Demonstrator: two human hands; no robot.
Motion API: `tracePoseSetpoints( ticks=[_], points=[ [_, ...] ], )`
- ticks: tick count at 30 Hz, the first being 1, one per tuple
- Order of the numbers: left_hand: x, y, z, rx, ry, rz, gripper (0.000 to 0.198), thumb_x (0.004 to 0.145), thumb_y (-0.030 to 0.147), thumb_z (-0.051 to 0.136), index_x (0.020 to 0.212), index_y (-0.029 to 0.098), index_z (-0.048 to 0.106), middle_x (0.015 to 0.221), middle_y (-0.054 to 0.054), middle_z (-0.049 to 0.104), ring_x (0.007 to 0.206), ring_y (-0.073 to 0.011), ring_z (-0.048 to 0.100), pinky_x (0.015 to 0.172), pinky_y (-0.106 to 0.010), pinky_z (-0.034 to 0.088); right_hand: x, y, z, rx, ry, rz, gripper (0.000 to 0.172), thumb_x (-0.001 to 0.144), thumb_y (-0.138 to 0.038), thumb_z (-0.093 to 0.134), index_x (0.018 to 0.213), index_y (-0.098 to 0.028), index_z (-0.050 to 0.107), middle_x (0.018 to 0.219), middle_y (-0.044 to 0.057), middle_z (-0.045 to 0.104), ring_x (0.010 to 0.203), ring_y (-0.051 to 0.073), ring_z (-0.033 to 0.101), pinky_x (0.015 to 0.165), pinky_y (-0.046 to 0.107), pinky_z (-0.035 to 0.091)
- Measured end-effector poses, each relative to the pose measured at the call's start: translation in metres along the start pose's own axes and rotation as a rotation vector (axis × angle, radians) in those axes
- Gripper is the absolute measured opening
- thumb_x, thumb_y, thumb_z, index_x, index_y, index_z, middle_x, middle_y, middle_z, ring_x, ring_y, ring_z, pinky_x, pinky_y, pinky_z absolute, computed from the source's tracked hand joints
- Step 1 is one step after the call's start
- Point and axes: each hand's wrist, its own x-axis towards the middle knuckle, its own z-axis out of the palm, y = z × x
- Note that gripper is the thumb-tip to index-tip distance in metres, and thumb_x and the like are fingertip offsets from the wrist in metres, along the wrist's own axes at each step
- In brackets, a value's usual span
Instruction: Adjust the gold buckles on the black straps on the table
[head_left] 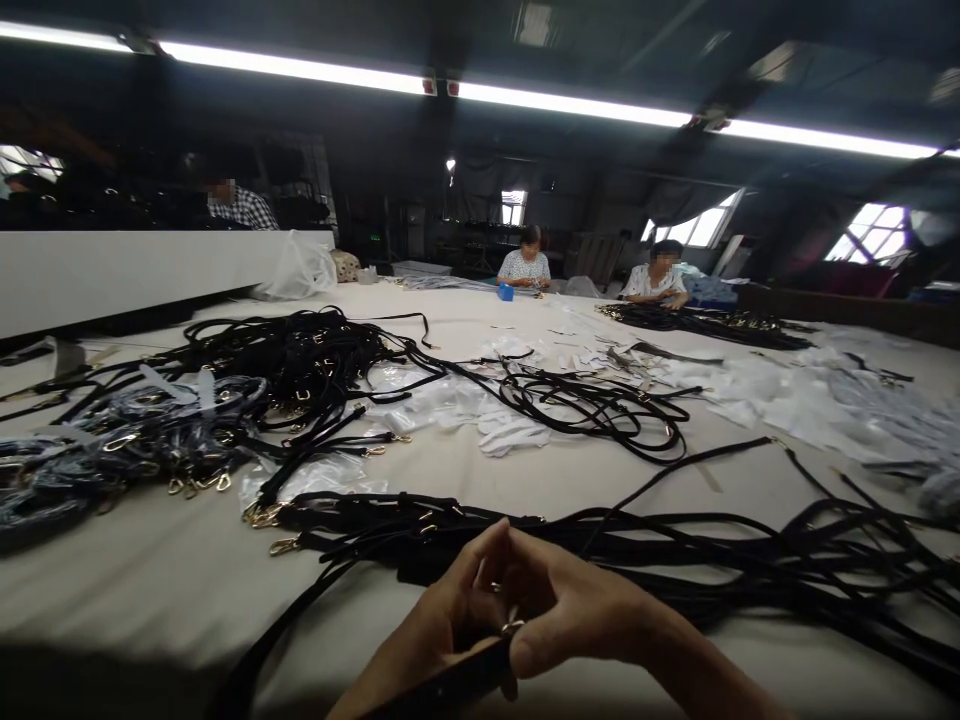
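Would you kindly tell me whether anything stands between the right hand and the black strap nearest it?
Nothing visible: the right hand has its thumb on the black strap, which crosses in front of the left hand. The bundled straps lie beyond both hands.

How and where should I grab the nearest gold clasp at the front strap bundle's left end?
I'd probably pinch the gold clasp at its base, where it meets its strap, coming from the near left. It points left over pale cloth, while the strap bundle crowds its right. The left hand and right hand both hold a black strap, so free one first.
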Motion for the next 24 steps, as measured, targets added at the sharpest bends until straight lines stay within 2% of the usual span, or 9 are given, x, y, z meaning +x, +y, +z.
tracePoseSetpoints(
  ticks=[3,7,9,14,17,19,21,23,24],
  points=[
    [-0.007,0.012,-0.008,0.196,-0.029,-0.07,0.079,0.086,0.033,0.07,0.154,0.028,0.03,0.086,-0.001,0.073,0.084,-0.0191,0.069,0.09,-0.033,0.047,-0.002,-0.006,0.003,-0.125,-0.075,0.107,0.049,0.065,-0.029,0.081,0.11,-0.018,0.067,0.09,-0.001,0.058,0.075,0.012,0.05,0.062,0.019,0.037],
    [-0.011,0.033,-0.006,0.04,-0.016,-0.119,0.068,0.088,0.039,0.065,0.149,0.03,0.036,0.092,0.0,0.069,0.081,-0.0166,0.065,0.077,-0.027,0.047,-0.005,-0.004,0.012,-0.085,0.116,0.17,0.051,0.069,-0.031,0.071,0.119,-0.019,0.065,0.07,-0.003,0.056,0.058,0.01,0.044,0.052,0.02,0.03],
    [-0.009,0.04,-0.002,-0.015,0.029,-0.126,0.066,0.085,0.041,0.067,0.144,0.026,0.042,0.087,0.0,0.068,0.074,-0.0148,0.062,0.068,-0.023,0.044,-0.006,0.002,0.014,-0.051,0.216,0.12,0.056,0.069,-0.034,0.071,0.122,-0.017,0.064,0.064,-0.004,0.052,0.056,0.009,0.039,0.051,0.021,0.028],
    [-0.005,0.041,0.002,0.218,0.343,-0.103,0.027,0.077,0.018,0.068,0.103,0.023,0.064,0.086,0.002,0.067,0.077,-0.0139,0.058,0.067,-0.021,0.041,-0.002,0.026,0.007,0.064,0.432,-0.004,0.06,0.077,-0.047,0.069,0.126,-0.015,0.06,0.055,-0.009,0.035,0.051,0.008,0.025,0.049,0.022,0.02],
    [-0.003,0.033,0.003,0.436,0.422,-0.057,0.013,0.075,0.017,0.072,0.087,0.022,0.071,0.083,0.001,0.068,0.077,-0.0157,0.059,0.068,-0.022,0.044,0.003,0.032,0.006,-0.052,0.374,-0.04,0.057,0.082,-0.048,0.069,0.13,-0.018,0.059,0.071,-0.002,0.054,0.061,0.011,0.045,0.056,0.023,0.035],
    [-0.001,0.025,0.004,0.474,0.433,0.018,0.011,0.079,0.027,0.073,0.089,0.021,0.073,0.087,-0.002,0.072,0.081,-0.0186,0.064,0.071,-0.024,0.048,0.008,0.026,0.011,-0.202,0.365,-0.156,0.052,0.085,-0.045,0.068,0.132,-0.024,0.059,0.101,0.005,0.064,0.087,0.019,0.058,0.075,0.03,0.046],
    [0.0,0.017,0.005,0.513,0.449,0.1,0.017,0.083,0.032,0.07,0.095,0.021,0.073,0.093,-0.004,0.074,0.086,-0.022,0.068,0.075,-0.026,0.051,0.016,0.014,0.021,-0.326,0.37,-0.296,0.041,0.088,-0.039,0.068,0.128,-0.028,0.064,0.119,0.006,0.063,0.109,0.023,0.057,0.095,0.035,0.044],
    [0.001,0.011,0.005,0.56,0.471,0.133,0.019,0.084,0.031,0.068,0.098,0.02,0.072,0.088,-0.005,0.075,0.083,-0.0229,0.069,0.074,-0.027,0.053,0.025,0.001,0.031,-0.347,0.339,-0.366,0.027,0.089,-0.037,0.067,0.113,-0.026,0.073,0.115,0.006,0.066,0.109,0.022,0.059,0.098,0.035,0.043],
    [0.0,0.009,0.004,0.572,0.468,0.127,0.017,0.085,0.03,0.066,0.096,0.019,0.072,0.081,-0.004,0.074,0.077,-0.0217,0.068,0.069,-0.027,0.053,0.03,-0.004,0.035,-0.276,0.312,-0.36,0.025,0.088,-0.04,0.069,0.105,-0.023,0.075,0.107,0.006,0.068,0.098,0.021,0.062,0.09,0.034,0.048]
  ],
)
